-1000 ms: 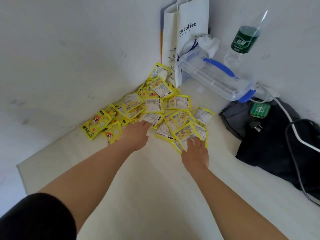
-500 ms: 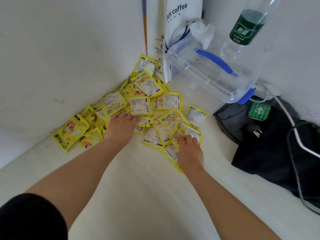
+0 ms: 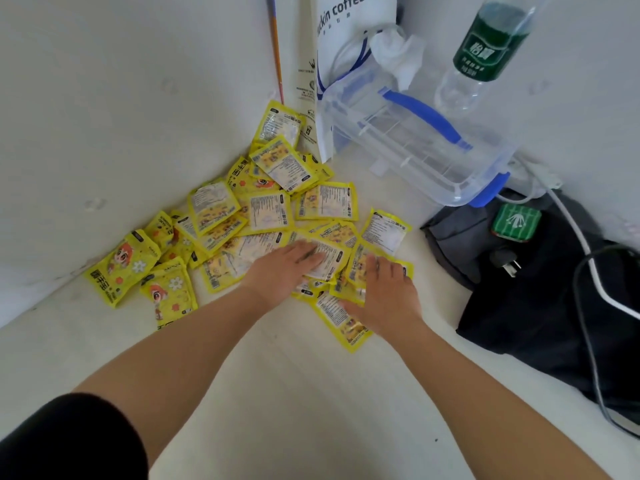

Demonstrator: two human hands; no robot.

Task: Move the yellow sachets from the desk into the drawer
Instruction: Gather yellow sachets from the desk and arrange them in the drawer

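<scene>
Surface: pale cream tabletop (image 3: 311, 393), set into a corner between two white walls (image 3: 121, 98).

At 12 o'clock, in the corner: white paper coffee bag (image 3: 346, 46), upright. Just beside it, toward 1 o'clock: clear plastic box (image 3: 415, 147) with blue handle and blue clips, crumpled white tissue (image 3: 398, 57) above it. Further toward 1 o'clock: clear bottle (image 3: 485, 53) with green label, against the right wall. At 3 o'clock: dark folded fabric (image 3: 536, 306), carrying a green charger (image 3: 516, 223), a black plug (image 3: 505, 263), a white cable and a black cable.

Yellow sachets (image 3: 270, 209): loose overlapping heap spread from the corner at 12 o'clock down toward 9 o'clock, all on the tabletop. Flat, glossy, yellow-bordered; some face down with a pale printed panel, some face up with a cartoon figure and white flowers.

Left hand (image 3: 287, 268): palm down, fingers extended and spread flat on sachets at the near edge of the heap. Grip spread wide, nothing enclosed.

Right hand (image 3: 388, 292): palm down on sachets just to the right, fingers mostly extended. Whether the thumb has pinched a sachet beneath cannot be told.

Drawer: out of view.
</scene>
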